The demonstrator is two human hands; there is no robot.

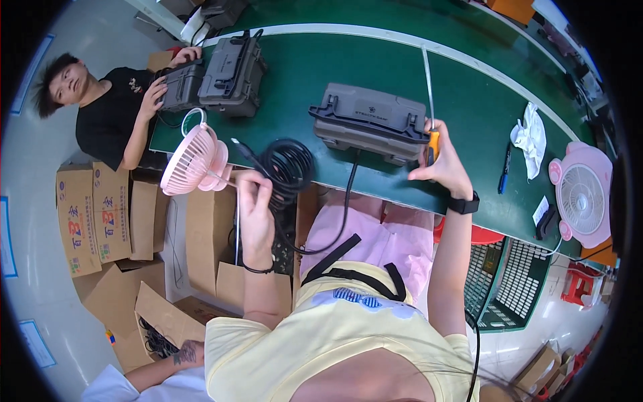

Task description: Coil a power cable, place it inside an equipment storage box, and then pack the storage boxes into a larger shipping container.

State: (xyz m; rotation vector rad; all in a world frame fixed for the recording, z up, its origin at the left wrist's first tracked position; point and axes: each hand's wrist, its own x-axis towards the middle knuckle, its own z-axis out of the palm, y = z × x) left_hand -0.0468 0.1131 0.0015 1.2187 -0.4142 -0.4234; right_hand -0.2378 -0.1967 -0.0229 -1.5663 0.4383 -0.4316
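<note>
My left hand (254, 204) is closed on a coiled black cable (288, 164), held up in front of the table's near edge. A plug end (236, 142) sticks out at the coil's left. From the coil the cable hangs in a loop and runs up to a dark grey plastic case (375, 110) with latches on the green table (288, 74). My right hand (449, 164), wearing a black wristband, is at the case's right end. Its fingers hold a screwdriver (434, 144) with a yellow-orange handle, shaft pointing away from me; the thumb stretches out toward the case.
A pink fan (191, 161) stands near the left edge, another pink fan (581, 191) at the right. A co-worker's hands (155, 94) touch a case (182, 86) beside another grey case (231, 74). A marker (505, 171) and white cloth (529, 141) lie right; cartons (90, 214) stand left, green crates (512, 281) below right.
</note>
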